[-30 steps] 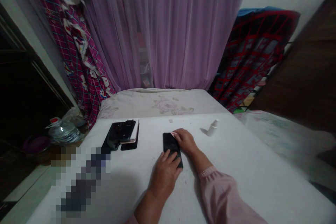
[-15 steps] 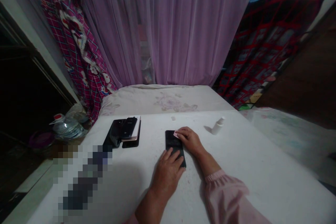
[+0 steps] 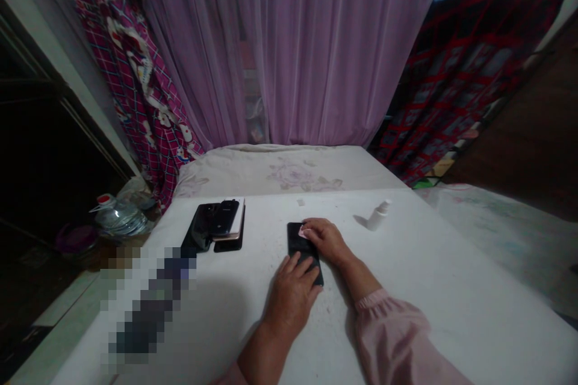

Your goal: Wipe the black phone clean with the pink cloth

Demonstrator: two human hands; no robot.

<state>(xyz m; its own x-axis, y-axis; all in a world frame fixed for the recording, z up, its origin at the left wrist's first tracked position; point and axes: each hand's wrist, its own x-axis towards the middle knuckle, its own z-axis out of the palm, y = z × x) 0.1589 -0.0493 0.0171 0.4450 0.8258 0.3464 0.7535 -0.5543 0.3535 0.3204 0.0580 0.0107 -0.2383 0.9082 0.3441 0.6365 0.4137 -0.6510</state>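
Note:
A black smartphone (image 3: 295,245) lies flat on the white tabletop, directly in front of me. Across its lower half rests my left hand (image 3: 293,292), fingers spread over the screen and the thumb by the near right corner. My right hand (image 3: 326,242) pinches a small pink cloth (image 3: 303,232) and presses it to the phone's far end. Part of the cloth is hidden under the fingers. To the right stands a small white spray bottle (image 3: 379,215). A little scrap of clear or white material (image 3: 301,202) lies beyond the phone.
Several other phones (image 3: 226,218) lie partly stacked at the left of the white tabletop (image 3: 424,277). A blurred-out patch (image 3: 151,307) covers the left edge. Purple curtains (image 3: 316,60) hang behind a floral cloth (image 3: 293,174). A large water bottle (image 3: 116,215) stands at lower left.
The whole view has shifted slightly. Both hands stay at nearly the same spots on the phone, and a little more of the pink cloth shows beneath the right fingers.

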